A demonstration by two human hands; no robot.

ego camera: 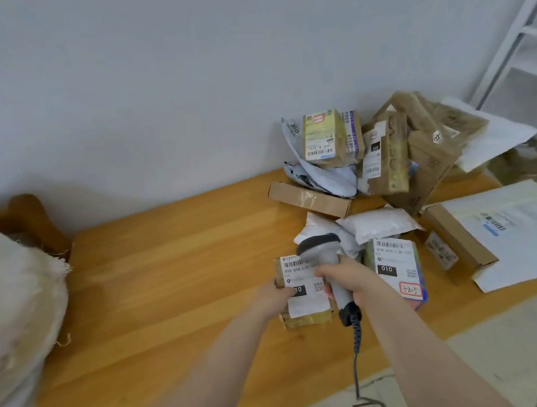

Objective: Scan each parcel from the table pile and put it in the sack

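My left hand [274, 295] grips the left edge of a small brown parcel [305, 305] with a white shipping label, low over the wooden table [171, 272]. My right hand [349, 278] holds a grey barcode scanner [322, 248] by its handle, with the scanner head over the parcel's label. A second labelled parcel [397, 267] lies just right of the scanner. The parcel pile [384, 158] of boxes and white mailers sits at the table's far right. The white woven sack [19, 313] stands at the left edge of view.
A flat cardboard box [308, 199] and white padded mailers [378, 223] lie between the pile and my hands. A large white envelope on an open carton [514, 232] sits at the right. The scanner's coiled cable [356, 355] hangs off the table edge. A white ladder [515, 37] leans at top right.
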